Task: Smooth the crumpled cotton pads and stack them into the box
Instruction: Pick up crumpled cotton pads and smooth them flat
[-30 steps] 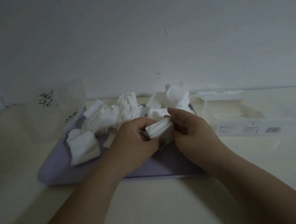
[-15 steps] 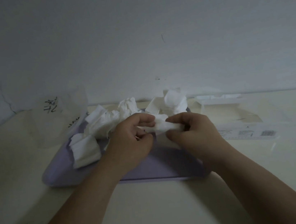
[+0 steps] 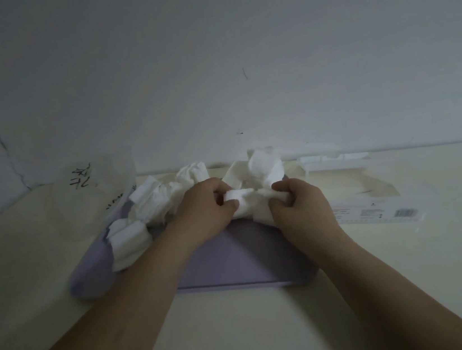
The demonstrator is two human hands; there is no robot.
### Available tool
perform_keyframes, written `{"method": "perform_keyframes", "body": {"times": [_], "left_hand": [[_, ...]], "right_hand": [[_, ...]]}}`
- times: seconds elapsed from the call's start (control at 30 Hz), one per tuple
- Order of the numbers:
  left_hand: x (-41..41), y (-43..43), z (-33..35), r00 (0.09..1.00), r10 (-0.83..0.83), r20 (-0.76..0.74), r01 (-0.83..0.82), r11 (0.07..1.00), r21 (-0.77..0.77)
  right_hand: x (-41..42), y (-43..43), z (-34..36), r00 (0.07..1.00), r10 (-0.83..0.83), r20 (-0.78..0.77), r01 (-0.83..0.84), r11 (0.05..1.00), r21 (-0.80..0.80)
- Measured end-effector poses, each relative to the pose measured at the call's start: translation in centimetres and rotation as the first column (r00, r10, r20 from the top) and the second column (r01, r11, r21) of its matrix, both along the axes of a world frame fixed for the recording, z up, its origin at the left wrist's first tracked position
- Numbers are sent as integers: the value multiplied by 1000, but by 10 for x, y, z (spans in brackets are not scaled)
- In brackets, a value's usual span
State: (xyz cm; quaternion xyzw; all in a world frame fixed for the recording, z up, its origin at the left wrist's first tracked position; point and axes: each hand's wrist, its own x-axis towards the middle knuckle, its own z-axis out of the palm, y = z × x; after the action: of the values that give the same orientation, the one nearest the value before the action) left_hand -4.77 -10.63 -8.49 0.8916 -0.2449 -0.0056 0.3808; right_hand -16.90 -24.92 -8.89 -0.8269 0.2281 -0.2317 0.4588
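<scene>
Both hands hold one crumpled white cotton pad [image 3: 250, 206] above the lilac tray [image 3: 236, 265]. My left hand [image 3: 206, 210] pinches its left end and my right hand [image 3: 298, 207] grips its right end, so the pad is stretched between them. More crumpled pads lie on the tray: a heap [image 3: 165, 196] at the back left, one [image 3: 128, 244] at the left edge and a bunch [image 3: 260, 165] behind the hands. The clear plastic box [image 3: 352, 188] with a printed label stands to the right of the tray, its lid open at the back.
A clear plastic bag [image 3: 95, 198] with black writing stands at the back left beside the tray. The cream table [image 3: 245, 334] meets a pale wall at the back and on the left.
The hands have drawn apart a little, pulling the pad out wider between them. The view has shifted slightly.
</scene>
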Motion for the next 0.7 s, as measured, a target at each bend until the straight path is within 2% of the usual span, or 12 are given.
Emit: {"method": "perform_keyframes", "body": {"times": [0.2, 0.3, 0.5, 0.6, 0.7], "left_hand": [[-10, 34, -3, 993, 73, 94, -57, 984, -169], [-11, 48, -4, 991, 109, 79, -87, 967, -238], [-16, 41, -19, 1000, 19, 0, -18, 967, -254], [-17, 37, -23, 1000, -18, 26, 23, 979, -201], [-17, 37, -21, 998, -55, -34, 46, 974, -222]], "right_hand": [[1, 4, -1, 1000, 19, 14, -19, 1000, -9], [2, 4, -3, 1000, 15, 23, -15, 1000, -21], [1, 3, -3, 999, 27, 35, -26, 999, -19], [3, 3, -5, 999, 45, 29, -44, 998, -54], [2, 2, -5, 998, 56, 32, -55, 997, -52]]}}
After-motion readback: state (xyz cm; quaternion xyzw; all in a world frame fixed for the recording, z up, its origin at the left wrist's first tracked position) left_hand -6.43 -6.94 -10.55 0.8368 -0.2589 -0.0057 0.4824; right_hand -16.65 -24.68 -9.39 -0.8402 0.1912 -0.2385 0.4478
